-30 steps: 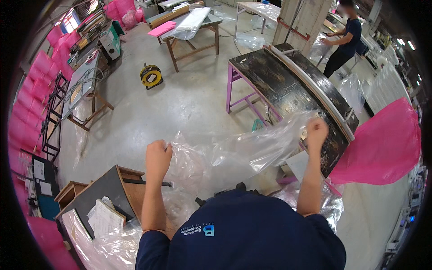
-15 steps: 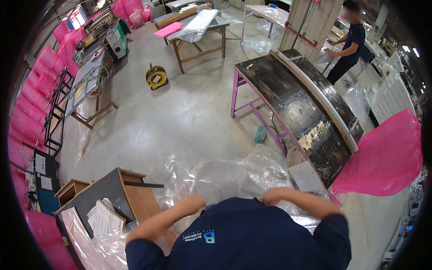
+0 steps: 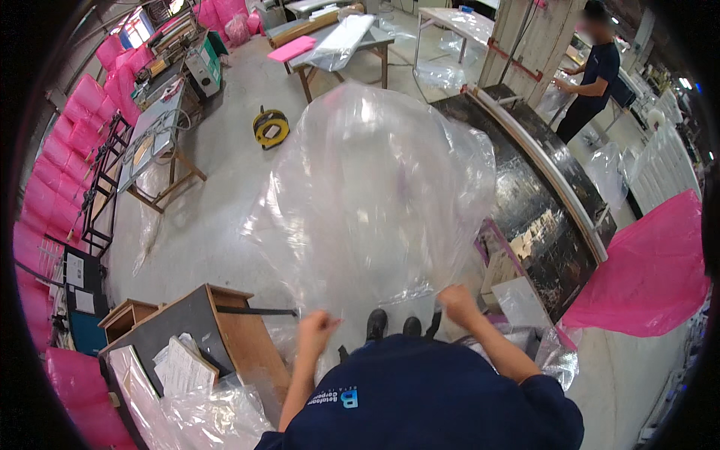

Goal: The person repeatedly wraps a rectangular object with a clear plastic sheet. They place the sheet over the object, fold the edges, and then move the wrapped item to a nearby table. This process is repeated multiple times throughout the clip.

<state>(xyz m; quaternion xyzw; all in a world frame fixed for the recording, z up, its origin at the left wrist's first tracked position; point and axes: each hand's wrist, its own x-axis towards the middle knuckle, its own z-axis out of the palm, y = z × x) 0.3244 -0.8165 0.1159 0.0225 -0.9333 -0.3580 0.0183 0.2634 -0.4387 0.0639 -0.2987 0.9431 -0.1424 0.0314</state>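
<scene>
On my feed, the wearer's body sits at six o'clock and twelve lies straight ahead. I read the step in hand as spreading out a clear plastic sheet (image 3: 367, 187). It balloons from just ahead of the shoes (image 3: 377, 325) up to twelve o'clock, over the concrete floor (image 3: 217, 210), its far part blurred.

I have the left hand (image 3: 319, 328) at about ten o'clock from the body, fingers curled nearly closed beside the sheet's near left corner; I cannot tell whether film is pinched in them. The right hand (image 3: 457, 301), near half past one, is closed at the near right corner and seems to have hold of the edge.

In my judgement the next move calls for both near corners held firmly and level, the arms kept apart, and the film let down evenly so that it does not fold under itself. My main worry is half past one: there the sheet's right side overlaps the black-topped workbench (image 3: 574, 274) in view, and I cannot tell whether they touch. A snag on that side looks possible. A wooden desk (image 3: 180, 311) at nine and a yellow cable reel (image 3: 271, 129) at eleven bound the left side.
</scene>
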